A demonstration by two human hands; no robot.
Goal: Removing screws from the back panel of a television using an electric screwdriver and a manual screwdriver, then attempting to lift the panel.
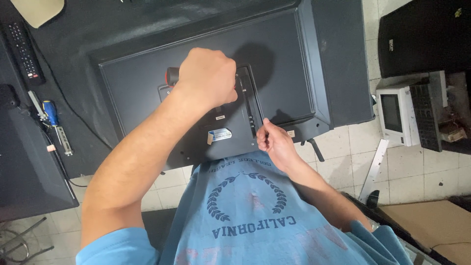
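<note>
Left hand [208,76] fingers grip a red-handled screwdriver [172,76] lying crosswise over the face-down television [206,64]; right hand [273,142] pinches its lower edge.

Even, fairly bright light is falling from overhead. The left hand [208,77] is casting a soft dark shadow to its right on the matte television back [284,59], and the right hand [273,141] is throwing a smaller one there. No strong glare is showing. Focus is holding sharp across the frame, while the wide lens is bending straight edges slightly near the corners.
</note>
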